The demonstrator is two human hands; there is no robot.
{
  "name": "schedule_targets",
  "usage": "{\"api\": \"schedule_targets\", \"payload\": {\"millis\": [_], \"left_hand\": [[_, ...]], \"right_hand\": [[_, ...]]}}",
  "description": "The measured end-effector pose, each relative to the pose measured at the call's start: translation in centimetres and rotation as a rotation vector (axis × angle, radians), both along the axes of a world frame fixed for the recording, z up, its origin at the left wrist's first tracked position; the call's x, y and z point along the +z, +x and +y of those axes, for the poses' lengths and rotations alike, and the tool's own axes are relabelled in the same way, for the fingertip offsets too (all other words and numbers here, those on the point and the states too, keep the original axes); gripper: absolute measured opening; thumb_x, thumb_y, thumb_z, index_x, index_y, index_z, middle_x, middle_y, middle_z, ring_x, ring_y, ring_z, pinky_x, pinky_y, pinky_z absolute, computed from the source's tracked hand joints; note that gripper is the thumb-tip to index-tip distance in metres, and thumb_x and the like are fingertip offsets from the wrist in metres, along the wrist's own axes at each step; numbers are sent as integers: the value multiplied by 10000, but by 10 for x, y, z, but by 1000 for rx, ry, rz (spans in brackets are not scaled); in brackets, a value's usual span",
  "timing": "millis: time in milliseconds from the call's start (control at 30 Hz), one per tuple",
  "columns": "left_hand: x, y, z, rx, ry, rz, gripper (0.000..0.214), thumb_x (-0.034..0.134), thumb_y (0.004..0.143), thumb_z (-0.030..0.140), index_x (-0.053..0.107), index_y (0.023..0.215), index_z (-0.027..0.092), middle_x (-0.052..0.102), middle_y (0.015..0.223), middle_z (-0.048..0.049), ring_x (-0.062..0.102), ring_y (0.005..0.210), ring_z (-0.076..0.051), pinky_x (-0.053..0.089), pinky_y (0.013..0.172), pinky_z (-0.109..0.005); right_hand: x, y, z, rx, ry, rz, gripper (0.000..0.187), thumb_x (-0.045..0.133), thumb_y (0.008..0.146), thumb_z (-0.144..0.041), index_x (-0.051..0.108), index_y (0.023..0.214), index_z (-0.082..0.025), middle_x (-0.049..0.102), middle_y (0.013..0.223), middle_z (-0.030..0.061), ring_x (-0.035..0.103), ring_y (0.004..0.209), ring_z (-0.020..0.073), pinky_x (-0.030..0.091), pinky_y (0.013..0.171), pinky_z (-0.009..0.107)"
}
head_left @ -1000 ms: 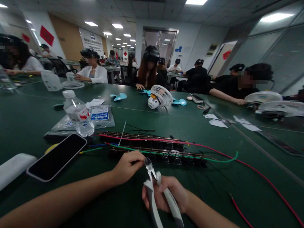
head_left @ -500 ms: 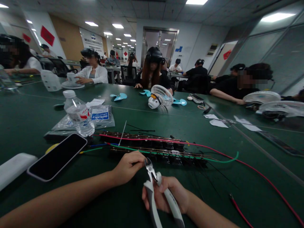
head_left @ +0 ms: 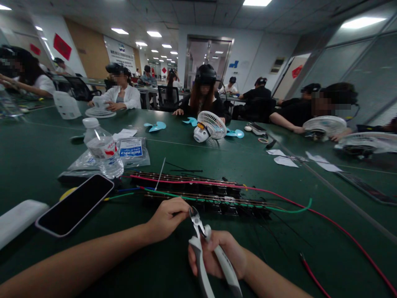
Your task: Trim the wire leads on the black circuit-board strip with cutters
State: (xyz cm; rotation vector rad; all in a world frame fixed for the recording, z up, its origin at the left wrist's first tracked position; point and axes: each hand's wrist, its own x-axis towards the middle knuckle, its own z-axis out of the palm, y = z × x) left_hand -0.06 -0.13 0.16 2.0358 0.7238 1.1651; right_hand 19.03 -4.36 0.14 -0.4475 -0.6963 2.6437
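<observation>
In my right hand (head_left: 221,252) is a pair of diagonal cutters (head_left: 227,267) with white-and-grey handles spread apart. My left hand (head_left: 170,217) is closed in a pinch right at the cutter tips; whatever lies between its fingertips is too small or hidden to make out. Just beyond both hands lie two black strip-like assemblies (head_left: 217,188) with bare metal rods along them. A red wire (head_left: 273,191) and a green wire (head_left: 186,196) run along these strips. One pale cable tie (head_left: 160,174) sticks up near their left end.
To the left are a phone (head_left: 76,205), a white case (head_left: 21,221), a water bottle (head_left: 104,149) and a plastic bag (head_left: 132,151). A short red cable (head_left: 313,273) lies at lower right. Across the table, people handle white fans (head_left: 212,124) near blue fan blades (head_left: 155,126).
My right hand and the cutters have shifted very slightly right; my left hand stays put. At far right, a person has moved a fan cover to the left.
</observation>
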Motion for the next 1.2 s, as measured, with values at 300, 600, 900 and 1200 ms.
{"api": "schedule_targets", "payload": {"millis": [300, 600, 900, 1200], "left_hand": [[1, 0, 0, 6, 1, 0, 144, 534, 823, 120, 664, 764, 135, 670, 770, -63, 608, 743, -154, 482, 705, -283], [-1, 1, 1, 12, 2, 0, 142, 544, 818, 126, 668, 751, 139, 677, 760, -60, 613, 735, -153, 483, 699, -282], [-1, 1, 1, 10, -1, -7, 141, 546, 817, 118, 673, 758, 135, 681, 760, -61, 614, 737, -154, 483, 706, -286], [1, 1, 0, 16, -7, -1, 136, 552, 817, 135, 676, 763, 134, 676, 745, -64, 609, 723, -156, 489, 689, -289]], "right_hand": [[1, 0, -1, -12, 2, -5, 302, 440, 596, -240, 583, 784, -52, 623, 784, 121, 604, 712, 199, 381, 702, 299], [1, 0, -1, -22, 5, -7, 275, 440, 601, -240, 577, 761, -63, 617, 763, 110, 599, 687, 187, 381, 702, 302], [-2, 0, -2, -23, 8, -17, 271, 429, 597, -240, 576, 742, -66, 617, 755, 101, 599, 668, 175, 382, 679, 286], [1, 3, -3, 11, -20, -65, 297, 428, 609, -275, 575, 743, -54, 607, 684, 110, 585, 632, 162, 368, 597, 248]]}}
